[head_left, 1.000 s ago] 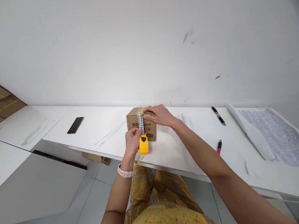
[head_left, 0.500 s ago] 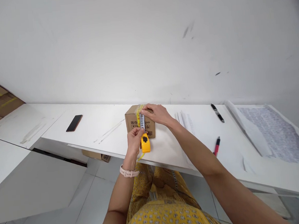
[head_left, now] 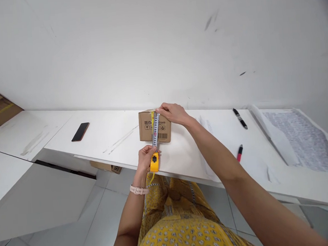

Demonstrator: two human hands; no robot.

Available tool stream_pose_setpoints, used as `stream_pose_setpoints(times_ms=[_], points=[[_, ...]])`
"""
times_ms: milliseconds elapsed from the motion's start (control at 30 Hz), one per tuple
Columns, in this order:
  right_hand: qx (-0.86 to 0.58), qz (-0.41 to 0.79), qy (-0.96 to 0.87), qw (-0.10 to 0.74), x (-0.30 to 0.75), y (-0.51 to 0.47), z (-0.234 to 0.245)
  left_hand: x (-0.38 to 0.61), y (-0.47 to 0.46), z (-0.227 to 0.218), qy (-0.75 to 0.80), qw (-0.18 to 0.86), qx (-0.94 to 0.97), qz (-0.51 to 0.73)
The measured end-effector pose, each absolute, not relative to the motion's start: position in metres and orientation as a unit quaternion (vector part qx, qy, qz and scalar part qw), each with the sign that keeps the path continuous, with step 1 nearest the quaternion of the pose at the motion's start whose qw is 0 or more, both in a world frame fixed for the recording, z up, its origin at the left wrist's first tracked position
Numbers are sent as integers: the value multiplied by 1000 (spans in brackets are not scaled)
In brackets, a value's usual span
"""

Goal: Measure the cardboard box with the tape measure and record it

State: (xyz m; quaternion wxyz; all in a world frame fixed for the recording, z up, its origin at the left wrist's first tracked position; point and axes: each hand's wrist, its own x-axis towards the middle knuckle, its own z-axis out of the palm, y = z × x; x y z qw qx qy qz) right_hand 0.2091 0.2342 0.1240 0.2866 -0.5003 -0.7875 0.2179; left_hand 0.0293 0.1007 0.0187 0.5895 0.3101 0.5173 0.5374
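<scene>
A small brown cardboard box (head_left: 164,130) with black print stands on the white table. Down its printed front runs the pulled-out blade of a yellow tape measure (head_left: 154,162). My left hand (head_left: 145,156) is closed on the tape measure where the blade leaves the case, just in front of the box near the table's front edge. At the box's upper front edge, my right hand (head_left: 173,112) pinches the blade's end, its fingers resting on the box. The hook at the tip is hidden by those fingers. Yellow packing tape shows beside the blade.
A dark phone (head_left: 80,132) lies on the table (head_left: 119,122) to the left. On the right are a black pen (head_left: 240,118), a red-and-black pen (head_left: 240,153) and papers (head_left: 302,139). More cartons (head_left: 0,108) are stacked at far left, and one carton (head_left: 103,165) sits below the table.
My left hand has drawn the tape measure's case down toward me, so more blade shows. My right hand stays at the box's top edge. Less of the box's top face is visible.
</scene>
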Motion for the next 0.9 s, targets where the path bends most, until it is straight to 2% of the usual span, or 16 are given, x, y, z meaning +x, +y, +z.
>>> stream_pose_setpoints(times_ms=[333, 567, 800, 900], points=[[-502, 226, -786, 281, 209, 234, 126, 36, 103, 12, 507, 618, 293, 525], [-500, 230, -781, 295, 210, 226, 128, 38, 82, 32, 498, 635, 286, 517], [-451, 112, -818, 340, 188, 169, 81, 27, 4, 40, 500, 652, 253, 511], [-426, 162, -796, 398, 190, 139, 66, 31, -12, 35, 519, 656, 250, 487]])
